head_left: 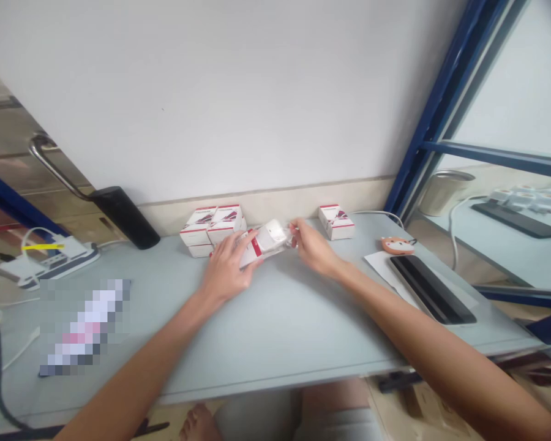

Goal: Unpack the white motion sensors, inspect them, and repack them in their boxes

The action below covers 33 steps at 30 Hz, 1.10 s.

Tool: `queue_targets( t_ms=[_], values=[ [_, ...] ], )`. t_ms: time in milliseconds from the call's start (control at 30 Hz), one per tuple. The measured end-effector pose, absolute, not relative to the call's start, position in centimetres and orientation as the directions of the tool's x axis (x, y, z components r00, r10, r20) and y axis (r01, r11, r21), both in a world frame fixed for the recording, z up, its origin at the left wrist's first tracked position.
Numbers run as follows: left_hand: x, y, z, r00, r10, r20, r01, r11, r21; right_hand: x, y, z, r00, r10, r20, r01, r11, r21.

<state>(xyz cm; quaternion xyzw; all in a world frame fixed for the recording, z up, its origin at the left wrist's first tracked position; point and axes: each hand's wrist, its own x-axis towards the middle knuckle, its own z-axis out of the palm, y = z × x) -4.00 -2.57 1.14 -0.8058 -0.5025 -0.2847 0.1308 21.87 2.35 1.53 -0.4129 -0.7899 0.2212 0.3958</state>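
My left hand (229, 264) is wrapped round a small red and white cardboard box (251, 250), held tilted just above the table. From the box's right end sticks out a white, rounded item in clear plastic wrap (273, 236); its exact kind is hard to make out. The fingers of my right hand (314, 250) pinch the far end of that wrap. Behind my left hand stands a stack of similar red and white boxes (211, 229). One more such box (337, 222) sits by the wall, beyond my right hand.
On the grey table (266, 343), a black device (431, 288) lies on white paper at the right, near an orange animal-faced object (397, 245). To the left are a black cylinder (126, 217), a power strip (59, 264) with cables and a blurred-out object (85, 327). Blue frames stand at both sides.
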Motion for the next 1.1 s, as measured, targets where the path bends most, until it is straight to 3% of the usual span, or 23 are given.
queue_targets(
  t_ms=[233,367,433,533,633,700,800,933,1100],
  values=[
    [-4.6,-2.7,1.8,0.432,0.783,0.448,0.88,-0.474,-0.02,21.8,3.5,1.4,-0.185,0.924,0.336,0.253,0.375,-0.892],
    [-4.1,-3.2,2.6,0.494,0.708,0.504,0.851,-0.513,-0.113,22.0,4.0,1.8,-0.061,0.981,0.183,0.002,0.184,-0.983],
    [-3.3,-3.7,2.9,0.436,0.691,0.576,0.848,-0.529,-0.007,21.9,3.9,2.2,-0.056,0.989,0.135,-0.138,0.126,-0.982],
    [-1.8,-4.5,2.8,0.19,0.785,0.59,0.765,-0.495,0.412,21.5,2.9,3.0,-0.151,0.981,0.119,-0.288,0.072,-0.955],
    [-0.5,-5.0,2.7,0.032,0.913,0.407,0.467,-0.374,0.801,20.8,1.4,3.7,-0.269,0.944,0.19,-0.359,0.085,-0.93],
    [-0.1,-5.2,3.0,0.033,0.956,0.291,0.257,-0.29,0.922,20.3,0.5,4.1,-0.286,0.925,0.252,-0.333,0.15,-0.931],
    [-0.1,-5.5,3.7,0.062,0.988,0.139,0.03,-0.141,0.99,20.0,-0.4,4.7,-0.262,0.918,0.297,-0.261,0.228,-0.938],
    [-0.6,-5.7,4.3,0.279,0.96,0.018,-0.245,0.053,0.968,20.0,-0.7,5.1,-0.289,0.923,0.253,-0.261,0.179,-0.949],
    [-0.7,-5.5,4.0,0.357,0.932,-0.067,-0.372,0.208,0.905,20.1,-1.0,5.5,-0.237,0.916,0.325,-0.161,0.293,-0.943]
  ],
)
